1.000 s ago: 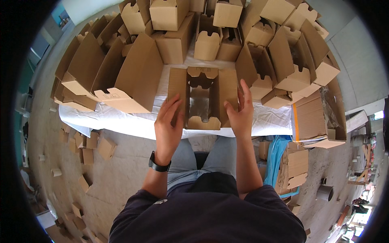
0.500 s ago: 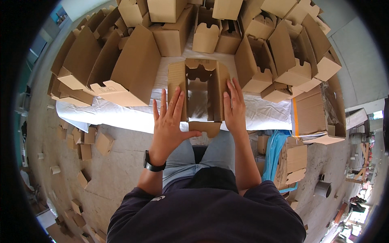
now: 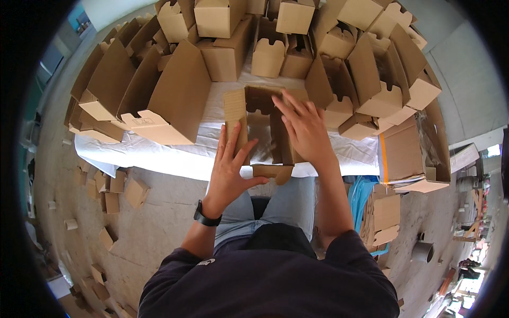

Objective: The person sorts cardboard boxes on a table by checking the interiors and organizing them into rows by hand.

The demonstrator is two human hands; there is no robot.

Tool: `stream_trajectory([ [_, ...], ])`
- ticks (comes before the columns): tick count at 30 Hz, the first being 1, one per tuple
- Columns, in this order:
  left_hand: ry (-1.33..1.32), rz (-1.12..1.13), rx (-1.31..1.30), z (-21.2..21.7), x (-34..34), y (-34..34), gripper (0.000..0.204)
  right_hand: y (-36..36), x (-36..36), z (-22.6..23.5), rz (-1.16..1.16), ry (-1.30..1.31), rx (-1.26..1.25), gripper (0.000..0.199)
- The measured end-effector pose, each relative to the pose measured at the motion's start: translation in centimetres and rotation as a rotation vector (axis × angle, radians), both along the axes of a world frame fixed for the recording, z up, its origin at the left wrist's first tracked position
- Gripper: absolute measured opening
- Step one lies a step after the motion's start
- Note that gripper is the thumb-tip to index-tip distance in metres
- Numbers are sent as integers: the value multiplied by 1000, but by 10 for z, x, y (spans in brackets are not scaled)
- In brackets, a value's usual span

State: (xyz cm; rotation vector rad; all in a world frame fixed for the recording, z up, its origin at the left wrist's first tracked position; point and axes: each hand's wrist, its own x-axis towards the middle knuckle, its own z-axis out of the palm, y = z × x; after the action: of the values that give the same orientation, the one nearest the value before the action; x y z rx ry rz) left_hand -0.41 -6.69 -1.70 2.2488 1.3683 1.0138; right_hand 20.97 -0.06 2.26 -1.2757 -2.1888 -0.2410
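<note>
Box (image 3: 278,137) sits at the near edge of white cloth (image 3: 143,158), left hand (image 3: 229,173) splayed on its left flap (image 3: 235,108), right hand (image 3: 311,137) open over its right side; uneven pressing could skew it.

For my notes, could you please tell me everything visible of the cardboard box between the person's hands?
The cardboard box is brown, narrow and open-topped, standing on the white cloth near its front edge. Its side flaps spread outward; the near end flap is folded out. The left hand touches its left side; the right hand overlaps its right side, contact unclear.
</note>
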Motion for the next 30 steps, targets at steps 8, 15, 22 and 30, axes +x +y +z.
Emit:
stream_trajectory([
  [8, -33, -2, 1, -1, 4, 1, 64, 46, 0, -3, -52, -163, -115, 45],
  [15, -214, 31, 66, 7, -3, 22, 52, 35, 6, 3, 78, 400, -151, 42],
  [22, -200, 31, 8, 16, -15, 31, 47, -14, 4, -34, 162, 710, -361, 35],
  [30, -157, 1, -35, 12, -21, 26, 43, -50, 10, -43, 213, 499, -322, 54],
])
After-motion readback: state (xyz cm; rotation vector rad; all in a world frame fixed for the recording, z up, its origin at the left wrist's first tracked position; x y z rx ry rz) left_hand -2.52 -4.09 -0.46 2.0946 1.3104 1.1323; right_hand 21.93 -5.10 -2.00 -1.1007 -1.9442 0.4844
